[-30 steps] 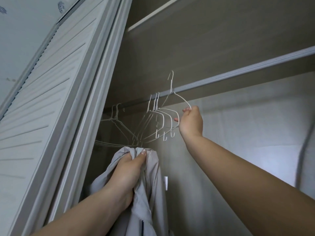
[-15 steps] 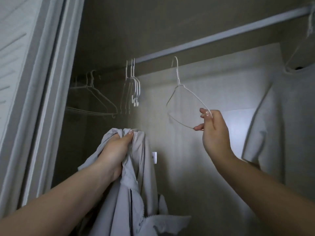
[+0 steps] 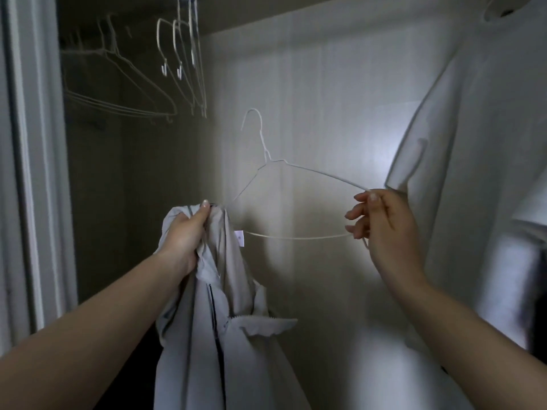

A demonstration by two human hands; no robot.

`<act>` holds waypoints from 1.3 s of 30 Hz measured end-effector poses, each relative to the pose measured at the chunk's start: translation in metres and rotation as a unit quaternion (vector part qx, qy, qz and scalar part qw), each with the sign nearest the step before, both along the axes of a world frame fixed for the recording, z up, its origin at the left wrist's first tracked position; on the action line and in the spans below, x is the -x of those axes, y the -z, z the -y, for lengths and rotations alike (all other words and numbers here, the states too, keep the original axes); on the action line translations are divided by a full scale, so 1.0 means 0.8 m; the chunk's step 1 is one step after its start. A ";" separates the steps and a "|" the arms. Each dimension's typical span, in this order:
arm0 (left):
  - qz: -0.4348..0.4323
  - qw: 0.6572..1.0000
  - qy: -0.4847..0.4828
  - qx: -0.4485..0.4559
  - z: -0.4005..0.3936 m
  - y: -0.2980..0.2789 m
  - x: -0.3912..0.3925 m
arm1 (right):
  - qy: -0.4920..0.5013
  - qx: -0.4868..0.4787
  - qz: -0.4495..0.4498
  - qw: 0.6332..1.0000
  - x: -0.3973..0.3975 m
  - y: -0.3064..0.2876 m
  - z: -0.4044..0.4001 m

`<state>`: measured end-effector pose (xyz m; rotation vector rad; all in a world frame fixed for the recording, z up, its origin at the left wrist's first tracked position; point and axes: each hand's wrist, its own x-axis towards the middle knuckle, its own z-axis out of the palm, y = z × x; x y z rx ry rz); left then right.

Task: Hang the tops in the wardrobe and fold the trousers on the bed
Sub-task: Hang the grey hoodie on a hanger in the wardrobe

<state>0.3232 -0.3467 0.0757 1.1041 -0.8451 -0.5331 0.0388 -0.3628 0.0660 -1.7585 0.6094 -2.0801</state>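
Inside the dim wardrobe, my left hand (image 3: 186, 232) grips the bunched collar of a light grey zip-up top (image 3: 225, 335), which hangs down below my fist. My right hand (image 3: 381, 226) pinches the right end of a white wire hanger (image 3: 296, 173), held off the rail in front of the back wall. The hanger's left end touches or enters the top's collar next to my left fingers; exactly which is hidden by fabric. A small white label shows at the collar.
Several empty white wire hangers (image 3: 165, 84) hang at the upper left. A white T-shirt (image 3: 479, 173) hangs at the right, close to my right hand. The wardrobe door frame (image 3: 35, 173) stands at the far left. The pale back wall (image 3: 310, 84) lies behind.
My right hand lifted one hanger off the rail and brought it down and left to the top's collar. The view has tilted downward; the rail is out of view.
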 end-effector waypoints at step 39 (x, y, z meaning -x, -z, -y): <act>0.113 0.990 0.076 0.027 0.016 0.051 0.009 | -0.159 -0.142 -0.046 0.976 -0.012 0.103 0.002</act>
